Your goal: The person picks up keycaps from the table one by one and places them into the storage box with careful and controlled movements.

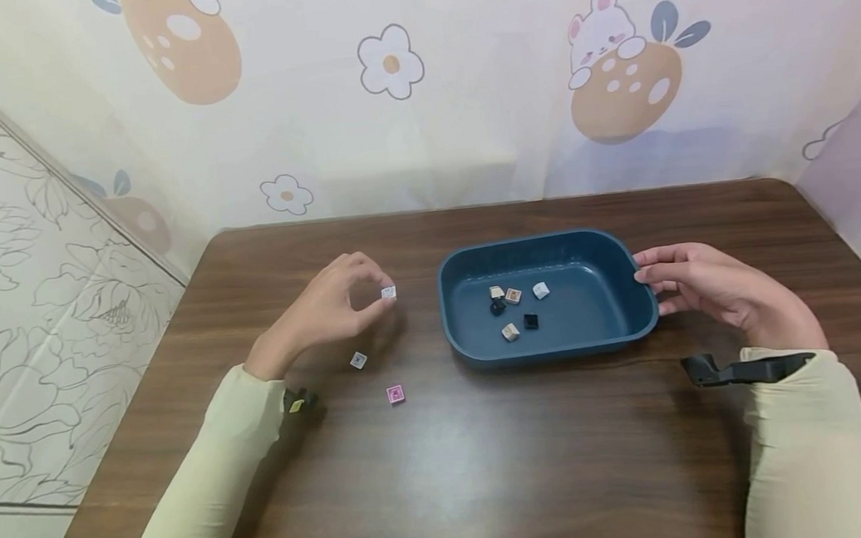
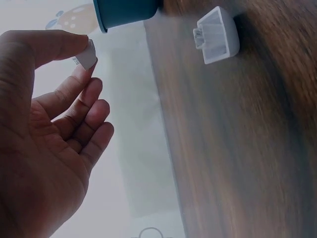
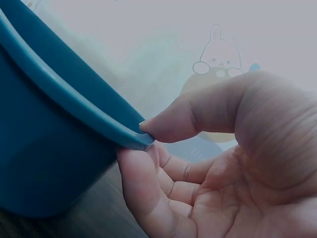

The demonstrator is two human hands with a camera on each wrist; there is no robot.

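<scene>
My left hand (image 1: 328, 305) pinches a white keycap (image 1: 389, 292) between thumb and fingertips, left of the blue plastic tray (image 1: 549, 354). The left wrist view shows this keycap (image 2: 86, 55) held up at the fingertips, the other fingers loosely bent. Below that hand a white keycap (image 1: 358, 360) lies on the table, its hollow underside showing in the left wrist view (image 2: 218, 35). Nearer the front lies a pink keycap (image 1: 396, 395). My right hand (image 1: 716, 282) grips the tray's right rim, thumb on top and forefinger beneath, as the right wrist view shows at the rim (image 3: 94, 119).
Inside the tray lie several keycaps, among them a white one (image 1: 540, 290), a brownish one (image 1: 513, 296) and a black one (image 1: 530, 321). The brown wooden table (image 1: 446, 485) meets a patterned curtain (image 1: 466, 133) at its back edge.
</scene>
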